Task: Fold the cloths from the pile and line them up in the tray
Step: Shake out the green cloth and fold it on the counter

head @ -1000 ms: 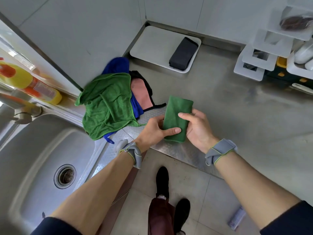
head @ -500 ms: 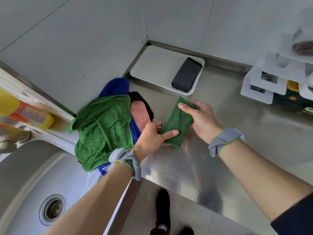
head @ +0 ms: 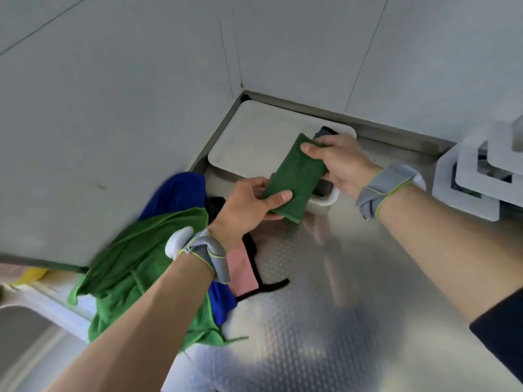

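A folded green cloth (head: 294,176) hangs in the air over the near edge of the white tray (head: 254,142), held at both ends. My left hand (head: 246,205) grips its near end, and my right hand (head: 342,162) grips its far end. A folded dark cloth (head: 325,132) lies in the tray's right part, mostly hidden behind the green cloth and my right hand. The pile (head: 147,264) sits at the left on the counter: a loose green cloth on top, with blue, pink and black cloths under it.
The steel counter (head: 325,292) spreads to the right of the pile. White stepped shelves (head: 467,182) stand at the right edge. A sink (head: 25,343) lies at the lower left, with a yellow bottle (head: 31,274) behind it. Tiled walls meet in the corner behind the tray.
Both hands have carried the folded green cloth away from me, from above the counter's front to over the tray's near edge. The view has tilted up toward the corner.
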### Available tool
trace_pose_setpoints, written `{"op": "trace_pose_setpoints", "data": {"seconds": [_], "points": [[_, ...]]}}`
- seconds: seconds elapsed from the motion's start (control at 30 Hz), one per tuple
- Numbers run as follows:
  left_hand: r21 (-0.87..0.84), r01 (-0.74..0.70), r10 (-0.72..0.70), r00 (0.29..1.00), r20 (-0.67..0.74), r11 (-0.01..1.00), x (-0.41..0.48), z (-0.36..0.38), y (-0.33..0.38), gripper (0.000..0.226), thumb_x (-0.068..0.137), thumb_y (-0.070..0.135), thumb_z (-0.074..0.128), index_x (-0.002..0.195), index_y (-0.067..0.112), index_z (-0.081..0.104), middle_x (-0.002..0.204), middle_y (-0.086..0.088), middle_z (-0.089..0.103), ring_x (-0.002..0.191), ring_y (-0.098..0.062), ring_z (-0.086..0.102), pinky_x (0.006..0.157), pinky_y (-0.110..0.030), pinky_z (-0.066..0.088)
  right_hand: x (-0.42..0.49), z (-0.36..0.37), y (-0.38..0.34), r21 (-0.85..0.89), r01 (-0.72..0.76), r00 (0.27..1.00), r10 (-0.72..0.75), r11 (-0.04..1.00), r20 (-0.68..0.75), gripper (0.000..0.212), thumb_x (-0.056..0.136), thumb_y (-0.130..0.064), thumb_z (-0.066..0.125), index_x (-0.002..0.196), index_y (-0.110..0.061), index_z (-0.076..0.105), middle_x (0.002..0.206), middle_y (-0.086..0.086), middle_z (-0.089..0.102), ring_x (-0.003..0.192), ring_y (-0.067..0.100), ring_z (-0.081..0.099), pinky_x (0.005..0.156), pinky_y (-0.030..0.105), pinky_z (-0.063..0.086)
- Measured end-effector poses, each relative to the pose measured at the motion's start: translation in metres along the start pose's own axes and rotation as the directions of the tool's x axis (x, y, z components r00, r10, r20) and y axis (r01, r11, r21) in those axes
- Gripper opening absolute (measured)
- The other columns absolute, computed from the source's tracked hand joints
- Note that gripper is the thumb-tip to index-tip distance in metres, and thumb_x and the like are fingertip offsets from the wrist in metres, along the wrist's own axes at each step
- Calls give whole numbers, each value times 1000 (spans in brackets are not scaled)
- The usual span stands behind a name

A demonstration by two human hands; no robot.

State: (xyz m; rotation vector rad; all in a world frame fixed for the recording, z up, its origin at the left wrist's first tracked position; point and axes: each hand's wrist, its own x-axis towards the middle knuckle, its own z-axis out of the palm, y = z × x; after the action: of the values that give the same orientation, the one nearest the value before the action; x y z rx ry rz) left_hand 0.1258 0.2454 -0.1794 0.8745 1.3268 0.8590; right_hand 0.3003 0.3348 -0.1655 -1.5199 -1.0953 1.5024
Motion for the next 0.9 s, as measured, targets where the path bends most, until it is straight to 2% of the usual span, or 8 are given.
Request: {"op": "trace_pose_setpoints", "data": {"seconds": [0.17,0.27,0.33,0.4,0.53,0.63,0.77,0.9], "points": [[54,4,0,998,-70,999,52,-5,23,22,92,10,70,104,-7,64,106,-19,71,95,-30,73,76,-37,64,53,4,-29,-204,68,997,-75,977,-25,25,86,-17,78,103,-2,69,97,21,70,90,36,73,82,53,61],[100,10,2,993,-114,995,79,-8,29,2,95,5,65,94,4,64,98,-14,70,87,-23,73,72,-32,64,79,4,-40,-306,111,992,-122,946,-17,26,83,-16,81,101,-1,69,101,24,70,95,37,71,84,53,60],[159,14,10,988,-153,987,94,-11,30,4,94,3,64,94,6,66,94,-12,71,80,-19,73,67,-27,63,93,2,-42,-421,127,990,-139,898,0,28,83,-13,80,106,-1,70,103,22,69,101,38,69,90,50,58],[307,24,32,984,-177,951,105,-15,28,10,92,6,66,101,7,69,88,-7,73,77,-17,73,71,-28,63,103,1,-39,-576,137,988,-154,806,19,29,82,-12,78,111,-7,72,100,13,67,105,35,68,95,43,56],[518,76,-11,992,-128,852,110,-18,23,5,88,12,68,89,16,70,93,-16,75,90,-32,74,90,-43,59,107,0,-28,-740,177,980,-185,649,72,28,84,-13,75,112,-14,71,107,8,71,103,24,66,90,27,51],[651,76,10,992,-127,755,107,-17,22,24,87,21,69,110,14,68,103,-11,73,98,-31,70,91,-39,57,105,-2,-20,-799,193,978,-179,570,108,29,88,-14,73,116,-14,68,114,9,70,108,26,65,97,33,52],[883,28,141,984,-106,468,97,-15,25,40,89,41,67,121,18,58,113,-4,67,103,-28,63,84,-36,51,97,-3,-15,-863,286,937,-310,417,161,29,93,-19,64,121,-15,65,124,7,65,116,28,59,102,41,46],[894,-120,344,938,-39,431,84,-15,17,36,89,35,69,117,18,54,108,-7,59,95,-28,60,82,-45,51,82,8,-4,-882,447,834,-426,148,352,20,92,-25,57,109,-23,67,113,3,64,111,29,56,100,45,38]]}}
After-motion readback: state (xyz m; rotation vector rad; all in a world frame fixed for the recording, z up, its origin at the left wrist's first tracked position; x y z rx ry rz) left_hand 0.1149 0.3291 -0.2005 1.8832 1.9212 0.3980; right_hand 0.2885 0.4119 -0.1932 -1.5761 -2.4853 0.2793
